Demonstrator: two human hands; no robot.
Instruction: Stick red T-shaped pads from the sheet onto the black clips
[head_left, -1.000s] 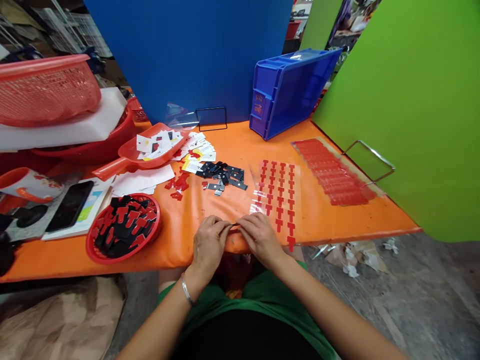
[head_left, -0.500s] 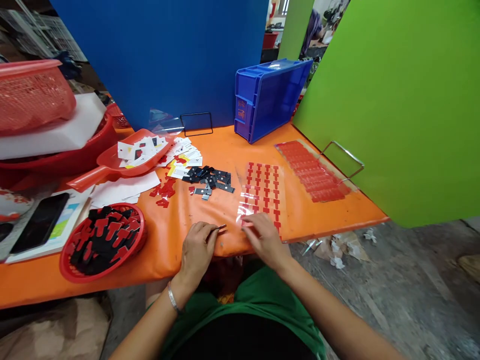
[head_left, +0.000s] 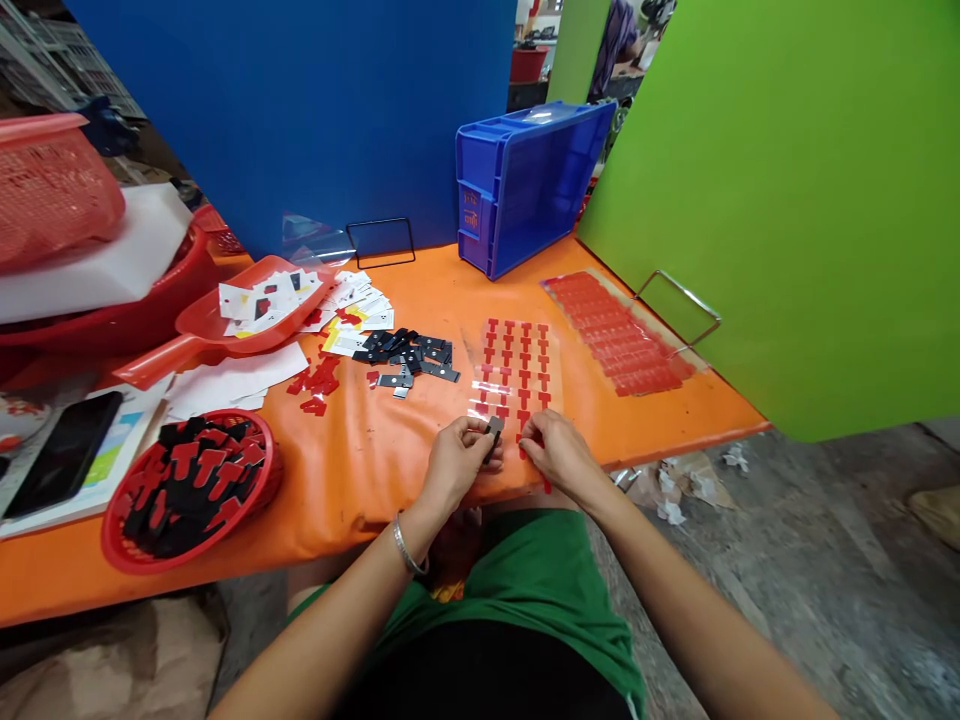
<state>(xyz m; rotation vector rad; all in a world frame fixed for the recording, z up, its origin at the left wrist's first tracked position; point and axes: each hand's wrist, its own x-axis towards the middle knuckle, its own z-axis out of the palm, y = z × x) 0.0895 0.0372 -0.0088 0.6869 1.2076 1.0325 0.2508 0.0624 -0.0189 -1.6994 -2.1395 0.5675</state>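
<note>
The orange table [head_left: 330, 480] bears the whole layout. On its near right part, just in front of the person, lies a clear sheet [head_left: 555, 360] with red T-shaped pieces [head_left: 523, 371] in upright columns. To the left, near the table's front edge, a round red basket [head_left: 120, 556] holds mixed black and red pieces; a loose heap of black strips [head_left: 409, 357] lies beyond the hands, left of the sheet. The right hand [head_left: 561, 453] is at the sheet's near end, its fingertips drawn narrowly together beside a red piece; whether one is pinched between them cannot be told. The left hand [head_left: 452, 462] grips a single black strip [head_left: 493, 430] between thumb and fingers, just beside the sheet. The step in hand is judged to be picking at a red piece; freeing one would call for a fine pinch at its edge, with the black strip kept steady and apart. The strip is small, flat and narrow, tilted, its exposed end greyish; the red pieces look thin and evenly spaced.
</note>
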